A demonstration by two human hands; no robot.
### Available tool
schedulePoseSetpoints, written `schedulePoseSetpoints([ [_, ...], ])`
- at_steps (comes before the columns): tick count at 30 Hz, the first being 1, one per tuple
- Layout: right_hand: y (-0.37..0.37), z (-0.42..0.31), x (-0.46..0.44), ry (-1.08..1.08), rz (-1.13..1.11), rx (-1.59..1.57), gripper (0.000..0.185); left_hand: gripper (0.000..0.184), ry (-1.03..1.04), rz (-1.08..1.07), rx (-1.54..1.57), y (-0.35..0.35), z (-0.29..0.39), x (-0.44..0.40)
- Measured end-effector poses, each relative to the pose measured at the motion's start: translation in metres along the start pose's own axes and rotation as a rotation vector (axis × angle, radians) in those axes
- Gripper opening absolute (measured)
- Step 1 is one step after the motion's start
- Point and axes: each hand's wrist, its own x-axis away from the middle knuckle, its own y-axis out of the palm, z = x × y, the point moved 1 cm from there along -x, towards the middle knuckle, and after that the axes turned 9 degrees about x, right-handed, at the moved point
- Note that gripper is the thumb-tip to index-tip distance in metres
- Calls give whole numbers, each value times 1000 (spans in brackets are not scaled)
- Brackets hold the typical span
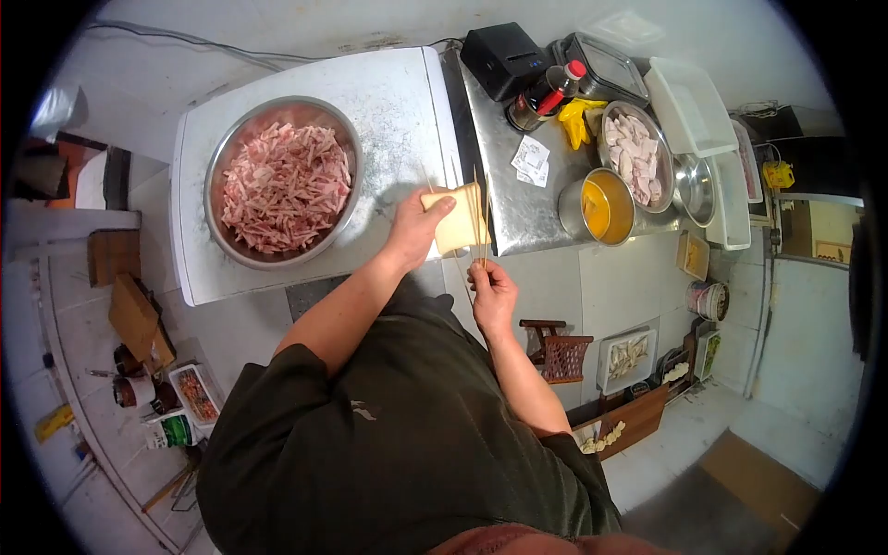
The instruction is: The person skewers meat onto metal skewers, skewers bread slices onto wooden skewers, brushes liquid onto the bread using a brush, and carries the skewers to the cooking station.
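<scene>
My left hand is closed on a square pale-yellow slice that looks like bread, its thumb lying on the upper face. Several thin wooden skewers are pinched near their lower ends by my right hand. Their upper lengths cross the right side of the slice. Another thin stick shows above and below the slice on its left; whether it runs through or behind cannot be told. Left of my hands, a large metal bowl holds a heap of raw meat strips.
The bowl stands on a white worktop. On the steel counter are a metal pot with yellow liquid, a bowl of pale meat pieces, a red-capped bottle and a black box. A woven stool stands below.
</scene>
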Motion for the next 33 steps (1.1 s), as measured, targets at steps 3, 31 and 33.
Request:
schedulePoseSetpoints([
  [3,0,16,-1,-42,-10,-5,16,30,25,-48,-5,1,3,1],
  [31,-26,28,-90,-23,-72,533,28,64,-56,-187,-1712,-41,16,-13],
  [33,-30,31,-70,38,-103,403,26,58,-127,-132,-1474,-52,18,-16],
])
